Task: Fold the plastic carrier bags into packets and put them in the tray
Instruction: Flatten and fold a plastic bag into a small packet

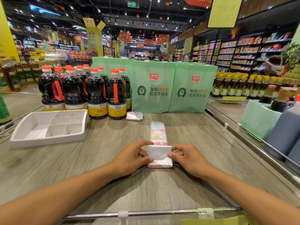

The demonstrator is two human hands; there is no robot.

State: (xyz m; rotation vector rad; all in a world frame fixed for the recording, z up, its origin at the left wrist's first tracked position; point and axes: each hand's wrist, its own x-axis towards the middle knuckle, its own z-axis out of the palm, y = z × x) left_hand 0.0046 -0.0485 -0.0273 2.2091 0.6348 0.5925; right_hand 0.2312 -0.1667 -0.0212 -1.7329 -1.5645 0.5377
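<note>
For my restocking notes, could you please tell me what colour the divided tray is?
The tray is plain white, clearest in the head view.

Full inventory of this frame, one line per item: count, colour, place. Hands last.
carrier bag: one, white with red print, flat strip at table centre, near end folded over
folded packet: one, white and pink, beside the bottles, outside the tray
tray: one, white, divided, table left
soy sauce bottles: several, dark with orange caps, rear left
green bags: at least two, upright, rear centre
yellow-capped bottles: many, rear right
table: one, grey wood grain
left hand: pinches the fold's left edge
right hand: pinches the fold's right edge
</note>
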